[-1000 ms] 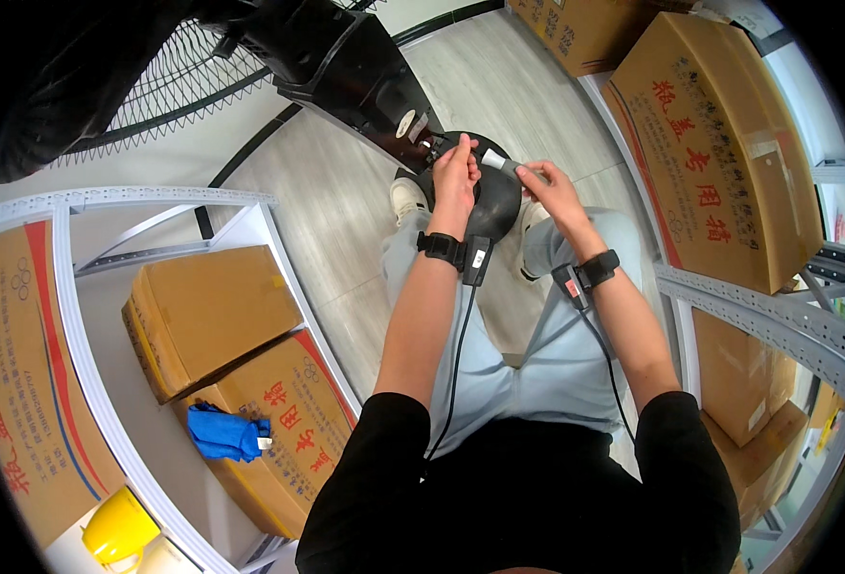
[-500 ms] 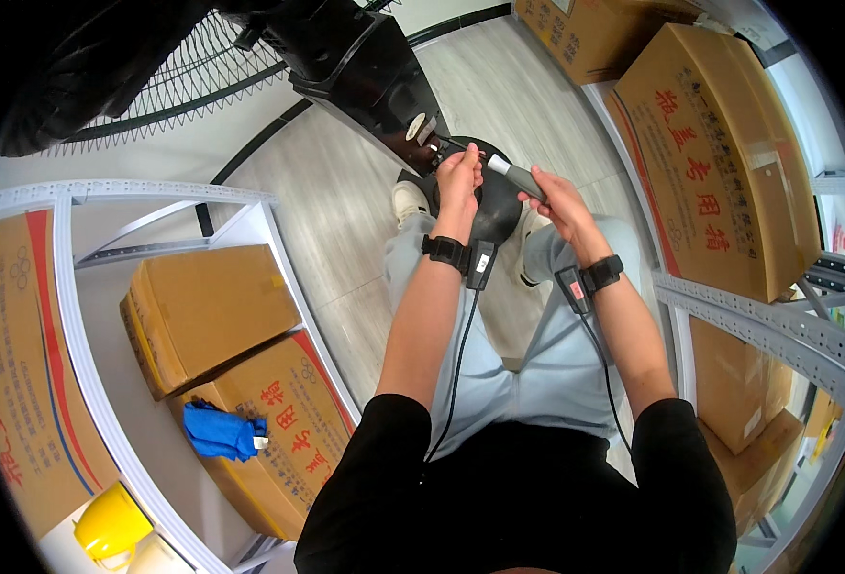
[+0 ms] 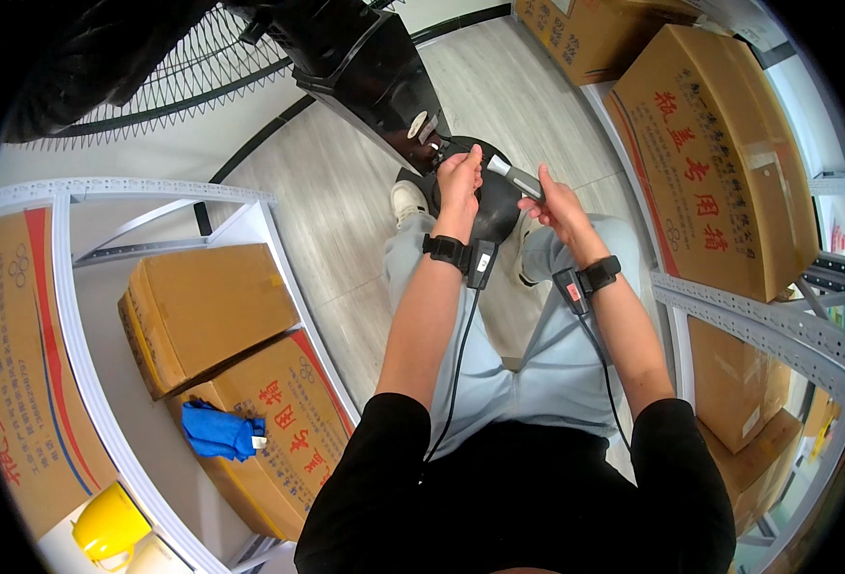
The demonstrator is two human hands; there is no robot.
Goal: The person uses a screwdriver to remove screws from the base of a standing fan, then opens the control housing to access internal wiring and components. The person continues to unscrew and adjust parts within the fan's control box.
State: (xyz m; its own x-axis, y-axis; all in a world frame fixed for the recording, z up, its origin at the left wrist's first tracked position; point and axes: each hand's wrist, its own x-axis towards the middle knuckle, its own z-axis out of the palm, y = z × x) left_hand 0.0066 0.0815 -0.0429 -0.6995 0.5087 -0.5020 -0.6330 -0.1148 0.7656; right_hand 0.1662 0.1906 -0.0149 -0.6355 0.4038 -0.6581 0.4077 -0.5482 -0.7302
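Note:
My left hand [image 3: 460, 182] has its fingers pinched at the lower part of a glossy black fan column [image 3: 375, 91], above the round black base [image 3: 499, 212]; what they hold is hidden. My right hand [image 3: 560, 208] grips the grey handle of a screwdriver-like tool [image 3: 518, 179] with a pale collar, which points up-left toward the left hand and the column. Its tip is too small to make out. Both wrists wear black straps with small cabled boxes.
The fan's wire grille [image 3: 178, 100] fills the upper left. A white rack [image 3: 116, 196] at left holds cartons [image 3: 212, 297], a blue cloth [image 3: 217, 430] and a yellow mug [image 3: 107, 521]. A metal rack [image 3: 748, 316] at right holds more cartons [image 3: 690, 153]. My legs and shoes straddle the base.
The fan column sits slightly lower and further right in view. Both hands have shifted slightly; my right hand is a little lower, with the tool's handle turned slightly in its fingers.

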